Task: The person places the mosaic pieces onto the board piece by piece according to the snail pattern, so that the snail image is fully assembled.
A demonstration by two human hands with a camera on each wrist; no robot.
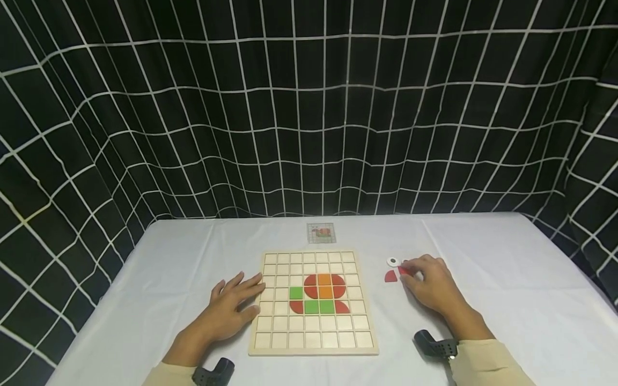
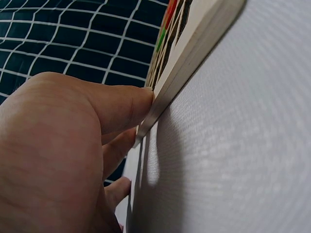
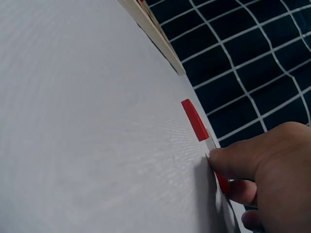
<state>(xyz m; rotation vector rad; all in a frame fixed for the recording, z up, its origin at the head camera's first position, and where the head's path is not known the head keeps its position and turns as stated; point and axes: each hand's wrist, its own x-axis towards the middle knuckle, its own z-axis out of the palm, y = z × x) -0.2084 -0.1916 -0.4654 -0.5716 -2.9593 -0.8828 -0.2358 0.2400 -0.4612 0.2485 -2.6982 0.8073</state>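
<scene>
A wooden grid board (image 1: 314,351) lies on the table, with red, orange and green flat pieces set in its middle cells. My left hand (image 1: 229,308) rests at the board's left side; its thumb and extended fingertips touch the edge, as the left wrist view also shows. Right of the board, my right hand (image 1: 431,284) pinches a red piece (image 3: 222,184) between thumb and fingers, low over the cloth. Beside it lies a red quarter-circle piece (image 1: 390,276). A white disc with a dark dot (image 1: 393,262) lies behind; another dark-dotted piece is partly hidden by the fingers.
Behind the board lies a small clear card (image 1: 321,233) with a coloured picture on a grid. White cloth (image 1: 193,257) covers the table. A black curtain with white grid lines (image 1: 309,107) hangs behind and along both sides.
</scene>
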